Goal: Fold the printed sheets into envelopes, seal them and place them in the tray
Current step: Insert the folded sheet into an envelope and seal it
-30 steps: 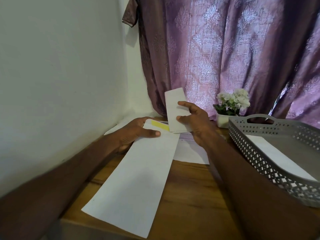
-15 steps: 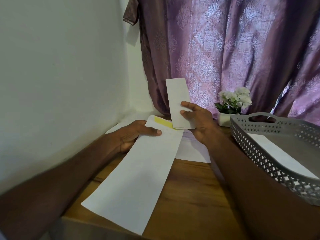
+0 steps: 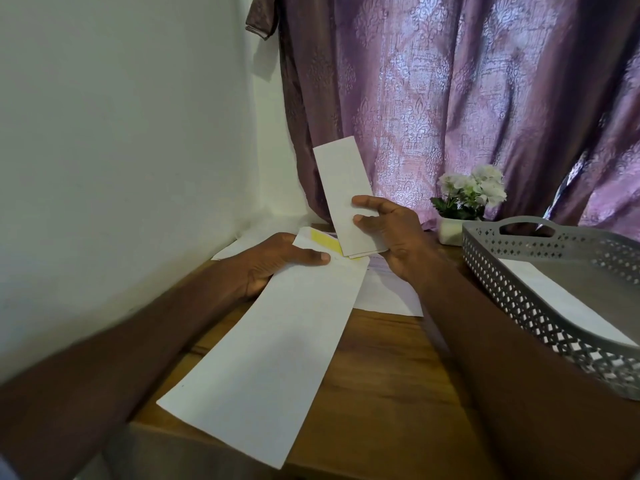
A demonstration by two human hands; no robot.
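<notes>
Both hands work over a wooden table (image 3: 391, 375) set in a corner. Left hand (image 3: 277, 261): thumb on top and fingers beneath, pinching the far end of a long white envelope (image 3: 273, 355), whose open flap with a yellow strip (image 3: 325, 241) points away from the person; the near end reaches past the table's front edge. Right hand (image 3: 391, 233): thumb and fingertips gripping a folded sheet (image 3: 343, 188), held nearly upright and tilted slightly left, its lower end just above the yellow strip, at the mouth of the envelope. More sheets (image 3: 388, 296) lie flat on the table under and behind both hands. Behind the right hand, a small white pot of white flowers (image 3: 467, 192) stands before a purple curtain (image 3: 450, 98). At far right, a grey perforated tray (image 3: 519, 299) sits on the table, apart from the hands, with one white envelope (image 3: 554, 296) lying flat inside.
</notes>
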